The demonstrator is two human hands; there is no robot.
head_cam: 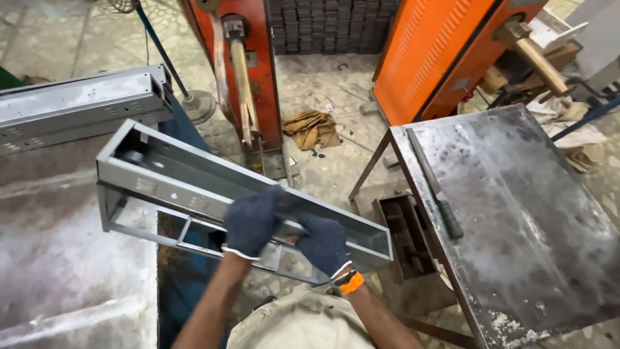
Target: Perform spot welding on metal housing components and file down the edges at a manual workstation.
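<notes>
I hold a long grey sheet-metal channel frame [187, 174] level in front of me, its open side up, running from upper left to lower right. My left hand [252, 221], in a dark knit glove, grips the near wall of the frame around its middle. Just to the right, my gloved right hand [324, 244] with an orange wristband grips the same wall. The frame's left end hangs over the edge of the left table [58, 258].
A second grey channel [77, 106] lies on the left table. A steel table [516, 213] with a long file-like tool [434, 184] stands right. Two orange machines [245, 71] [439, 52] stand behind, with a rag [312, 128] on the floor and a metal box [403, 236] below.
</notes>
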